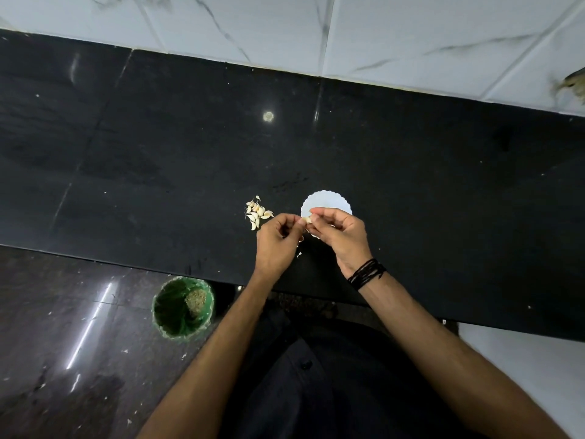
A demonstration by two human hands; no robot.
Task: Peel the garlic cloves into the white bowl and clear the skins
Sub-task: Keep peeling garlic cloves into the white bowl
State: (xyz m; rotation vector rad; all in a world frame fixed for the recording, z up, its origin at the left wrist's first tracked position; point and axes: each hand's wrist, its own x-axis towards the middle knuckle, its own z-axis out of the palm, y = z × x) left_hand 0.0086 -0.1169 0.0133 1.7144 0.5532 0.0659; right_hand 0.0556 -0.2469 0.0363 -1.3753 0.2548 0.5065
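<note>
Garlic clove (307, 219) sat pinched between both hands, held just above the near-left rim of the white bowl (327, 202). The left hand (276, 245) had its fingers curled, its grip closed on the clove's left end with thumb and fingertip. The right hand (340, 234) pinched the clove's other end, its remaining fingers bent over the bowl; a black thread band (367, 274) circled that wrist. The scalloped bowl stood on the black bench (158, 147); whether it held anything could not be told. A small heap of unpeeled cloves (257, 212) lay on the bench just left of the hands, apart from the bowl. Two bits of skin (299, 255) lay on the bench between the wrists. On the floor left of the person, below the bench edge, stood a green bin (182, 307) with scraps inside.
</note>
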